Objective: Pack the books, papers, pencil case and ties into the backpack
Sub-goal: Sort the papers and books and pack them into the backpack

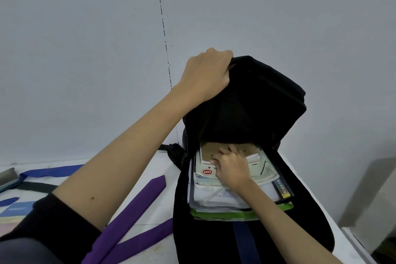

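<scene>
With books and papers stacked inside the backpack, its flap gripped by the left hand while the right hand held the brown top book, 2 purple ties lay unpacked on the worktop at lower left.

Purple tie cut off below; book stack partly inside backpack
</scene>
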Demonstrator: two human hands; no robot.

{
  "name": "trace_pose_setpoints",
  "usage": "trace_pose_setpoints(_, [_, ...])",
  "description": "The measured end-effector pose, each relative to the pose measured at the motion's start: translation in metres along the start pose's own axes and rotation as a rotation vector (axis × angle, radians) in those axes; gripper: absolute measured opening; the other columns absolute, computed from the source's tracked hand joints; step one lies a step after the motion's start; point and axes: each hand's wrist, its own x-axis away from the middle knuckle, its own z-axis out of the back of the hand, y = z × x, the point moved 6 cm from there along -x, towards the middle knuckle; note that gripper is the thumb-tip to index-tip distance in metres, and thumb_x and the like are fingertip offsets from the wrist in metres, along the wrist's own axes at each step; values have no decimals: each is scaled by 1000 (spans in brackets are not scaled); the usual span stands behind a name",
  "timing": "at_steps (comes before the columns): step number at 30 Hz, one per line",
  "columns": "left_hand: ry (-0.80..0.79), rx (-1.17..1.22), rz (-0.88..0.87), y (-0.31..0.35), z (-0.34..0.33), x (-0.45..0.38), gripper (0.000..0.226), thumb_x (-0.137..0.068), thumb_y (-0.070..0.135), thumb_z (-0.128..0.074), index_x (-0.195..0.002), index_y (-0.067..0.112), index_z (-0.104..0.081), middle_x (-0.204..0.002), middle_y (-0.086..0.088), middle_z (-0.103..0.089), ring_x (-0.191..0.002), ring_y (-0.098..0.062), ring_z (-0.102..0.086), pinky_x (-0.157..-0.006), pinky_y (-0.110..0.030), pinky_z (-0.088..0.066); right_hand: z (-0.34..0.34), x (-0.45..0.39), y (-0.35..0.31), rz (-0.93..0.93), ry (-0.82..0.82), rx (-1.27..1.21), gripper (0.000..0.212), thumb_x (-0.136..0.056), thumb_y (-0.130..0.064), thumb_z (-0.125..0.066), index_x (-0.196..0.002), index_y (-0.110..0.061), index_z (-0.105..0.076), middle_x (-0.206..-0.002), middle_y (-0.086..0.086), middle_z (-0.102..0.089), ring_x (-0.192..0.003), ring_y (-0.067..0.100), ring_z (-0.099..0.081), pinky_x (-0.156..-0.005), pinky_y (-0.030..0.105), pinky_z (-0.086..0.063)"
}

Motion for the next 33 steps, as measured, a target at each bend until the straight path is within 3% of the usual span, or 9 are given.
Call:
trace_pose_setpoints(3, [-28,38,36,-3,-3,8,19,-93,14,-39,-98,5,-55,-84,-10,-56,-78,-33,-53,-50,-30,-26,11,5,-5,44,68,16,23,-89,-24,-53,-84,-14,-74,-88,1,-68,-97,27,-59,-80,39,-45])
trace_pose_setpoints(6, [-91,119,110,-11,-11,28,22,-96,18,-38,-95,5,-55,-84,-9,-57,-80,-31,-53,-58,-31,-29,44,22,-14,134,394,-38,28,-82,-25,-52,-64,-12,-69,-64,-1,-64,-66,23,-58,-60,31,-43])
trace_pose_setpoints(10, [-261,294,246,-40,-41,85,23,-97,26,-41,-96,10,-58,-93,-8,-63,-89,-30,-56,-67,-34,-39,97,44,-29,238,803,-137,17,-84,-15,-61,-70,-7,-68,-70,2,-64,-72,19,-51,-65,29,-34])
trace_pose_setpoints(15, [-654,646,434,-74,-79,177,18,-90,39,-60,-78,26,-56,-72,6,-56,-74,-15,-56,-65,-27,-43,119,44,-77,292,906,-231,15,-82,-11,-63,-68,-6,-67,-71,4,-64,-74,19,-51,-69,31,-35])
trace_pose_setpoints(19, [-736,866,637,-116,-77,264,25,-89,40,-60,-102,19,-65,-86,7,-67,-79,-3,-63,-68,-20,-53,88,44,-136,362,676,-361,17,-82,-14,-58,-67,-7,-63,-66,2,-61,-68,20,-52,-65,28,-33])
trace_pose_setpoints(22, [-631,699,754,-179,-65,326,8,-90,30,-61,-92,23,-64,-93,10,-64,-87,-7,-60,-82,-23,-47,46,44,-176,363,431,-496,21,-82,-20,-53,-65,-10,-61,-64,-3,-59,-66,16,-51,-59,29,-39])
trace_pose_setpoints(25, [-543,436,907,-253,-41,389,9,-91,22,-60,-97,16,-63,-102,2,-60,-91,-10,-52,-74,-19,-35,-4,41,-224,339,179,-557,25,-83,-24,-50,-68,-12,-65,-65,-4,-62,-67,16,-51,-57,35,-47])
trace_pose_setpoints(28, [-459,314,1133,-326,-20,454,23,-90,19,-59,-110,7,-61,-110,-9,-62,-92,-19,-56,-75,-25,-39,-55,43,-284,312,-186,-552,24,-92,-24,-51,-96,-12,-71,-91,0,-69,-89,18,-53,-75,32,-45])
trace_pose_setpoints(33, [-695,215,1219,-388,-25,531,54,-89,52,-53,-128,16,-41,-114,-15,-62,-99,-32,-61,-87,-41,-50,-114,50,-347,336,-522,-403,33,-97,-31,-45,-126,-23,-58,-129,-3,-53,-122,16,-41,-105,35,-31])
